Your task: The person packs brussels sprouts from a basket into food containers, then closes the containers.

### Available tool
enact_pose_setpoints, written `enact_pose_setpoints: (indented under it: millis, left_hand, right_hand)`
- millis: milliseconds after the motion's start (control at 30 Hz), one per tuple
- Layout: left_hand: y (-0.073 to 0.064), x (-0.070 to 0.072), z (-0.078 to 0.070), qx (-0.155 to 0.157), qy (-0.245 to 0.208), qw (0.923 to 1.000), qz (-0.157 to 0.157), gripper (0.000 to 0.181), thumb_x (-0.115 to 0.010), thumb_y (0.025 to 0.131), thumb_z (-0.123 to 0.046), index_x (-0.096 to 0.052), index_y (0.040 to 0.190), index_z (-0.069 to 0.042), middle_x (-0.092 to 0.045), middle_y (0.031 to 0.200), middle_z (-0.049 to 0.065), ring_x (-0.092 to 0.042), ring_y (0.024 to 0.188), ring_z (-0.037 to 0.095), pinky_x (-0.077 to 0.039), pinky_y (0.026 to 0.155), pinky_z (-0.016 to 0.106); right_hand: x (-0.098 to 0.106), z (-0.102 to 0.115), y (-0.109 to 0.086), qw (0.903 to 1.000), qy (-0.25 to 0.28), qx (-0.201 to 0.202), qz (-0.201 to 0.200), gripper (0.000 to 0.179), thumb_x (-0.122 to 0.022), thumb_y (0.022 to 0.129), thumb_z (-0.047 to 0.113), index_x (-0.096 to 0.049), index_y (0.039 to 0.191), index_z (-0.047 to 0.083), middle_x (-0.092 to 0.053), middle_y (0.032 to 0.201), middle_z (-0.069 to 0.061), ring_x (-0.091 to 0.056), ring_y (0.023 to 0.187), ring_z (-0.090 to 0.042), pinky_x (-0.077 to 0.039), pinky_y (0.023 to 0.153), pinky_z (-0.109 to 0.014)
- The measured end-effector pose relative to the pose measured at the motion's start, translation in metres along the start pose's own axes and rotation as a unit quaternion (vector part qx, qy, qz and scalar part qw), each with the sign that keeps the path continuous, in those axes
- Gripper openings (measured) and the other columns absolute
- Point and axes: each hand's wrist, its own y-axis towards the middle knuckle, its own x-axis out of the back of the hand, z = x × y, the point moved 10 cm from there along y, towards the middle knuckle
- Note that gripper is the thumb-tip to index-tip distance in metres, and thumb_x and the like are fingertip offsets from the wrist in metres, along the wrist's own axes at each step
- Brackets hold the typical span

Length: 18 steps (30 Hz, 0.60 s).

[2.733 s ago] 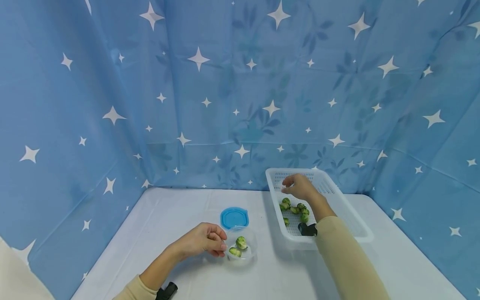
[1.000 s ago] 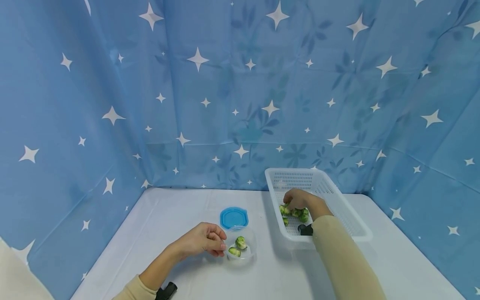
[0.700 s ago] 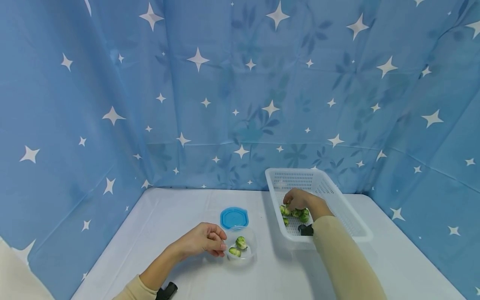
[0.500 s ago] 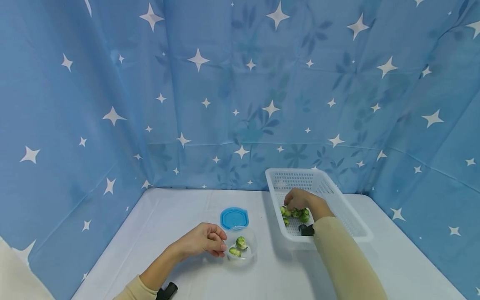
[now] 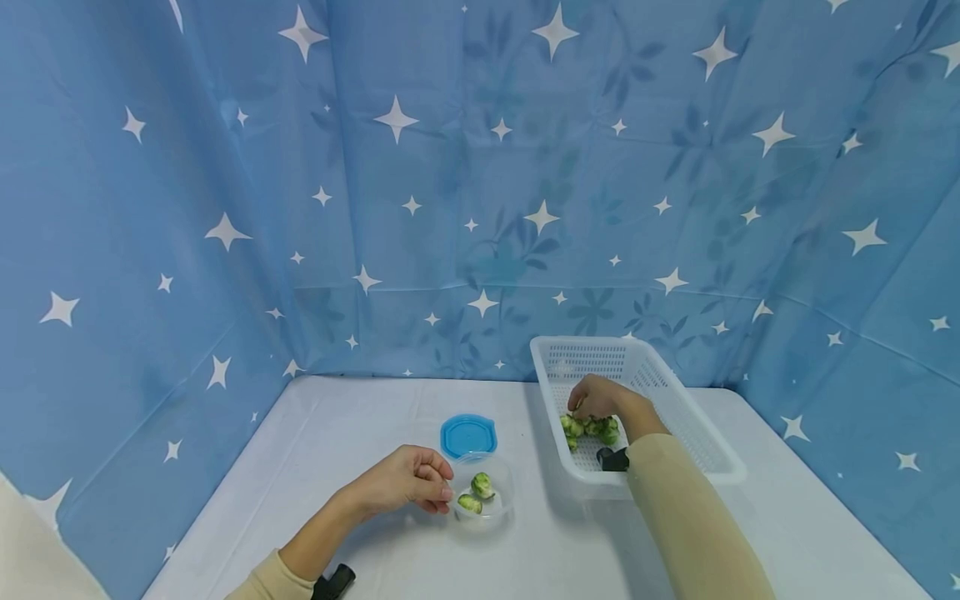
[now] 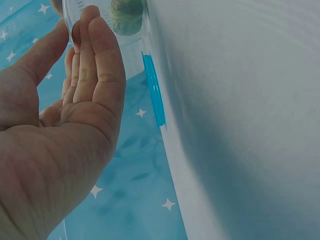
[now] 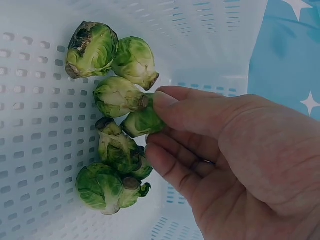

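My left hand [image 5: 405, 479] pinches the near-left rim of a round clear plastic container [image 5: 503, 493]; in the left wrist view, the rim runs between thumb and fingers. Inside it lie two Brussels sprouts, one whole-looking sprout [image 5: 482, 485] and one paler sprout [image 5: 470, 503]. Reaching into a white perforated basket [image 5: 705, 433], my right hand [image 5: 606, 400] pinches a green Brussels sprout [image 7: 142, 121] between thumb and fingers. That sprout touches or nearly touches its neighbours, among them a pale sprout [image 7: 115, 96] and a rounder one [image 7: 99, 186].
A blue lid [image 5: 468, 437] lies on the white tablecloth [image 5: 360, 433] just behind the clear container. The basket's raised walls surround the sprouts. A blue star-patterned curtain [image 5: 420, 250] closes off the back and sides.
From above the far part of the basket, my right hand has come down onto the sprouts. During the last second it barely moves. My left hand stays at the container.
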Motion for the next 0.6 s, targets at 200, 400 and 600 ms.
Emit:
enact_pose_setpoints:
  millis: [200, 400, 600]
  left_hand:
    - [0.000, 0.000, 0.000, 0.002, -0.001, 1.0000, -0.002, 0.033, -0.074, 0.097, -0.011, -0.061, 0.117, 0.011, -0.076, 0.089, 0.011, -0.078, 0.085, 0.026, -0.065, 0.079, 0.042]
    - [0.000, 0.000, -0.001, 0.001, 0.001, 1.0000, -0.003, 0.031, -0.073, 0.097, -0.009, -0.061, 0.117, 0.012, -0.076, 0.089, 0.011, -0.078, 0.085, 0.026, -0.065, 0.079, 0.041]
    - [-0.001, 0.000, -0.001, 0.000, 0.002, 1.0000, -0.003, 0.031, -0.073, 0.098, -0.008, -0.061, 0.117, 0.012, -0.076, 0.089, 0.010, -0.078, 0.085, 0.026, -0.065, 0.079, 0.042]
  right_hand:
    - [0.005, 0.005, -0.003, 0.9997, 0.004, 0.022, -0.014, 0.026, -0.065, 0.098, 0.005, -0.074, 0.123, 0.000, -0.071, 0.124, -0.019, -0.067, 0.093, -0.025, -0.057, 0.074, -0.038]
    - [0.010, 0.007, -0.007, 0.9990, 0.016, 0.032, -0.028, 0.031, -0.061, 0.101, 0.005, -0.069, 0.130, -0.004, -0.067, 0.131, -0.024, -0.067, 0.096, -0.026, -0.057, 0.073, -0.038]
    - [0.013, 0.007, -0.005, 0.9981, 0.022, 0.039, -0.043, 0.032, -0.058, 0.103, 0.006, -0.066, 0.132, -0.005, -0.067, 0.132, -0.025, -0.069, 0.109, -0.035, -0.061, 0.081, -0.047]
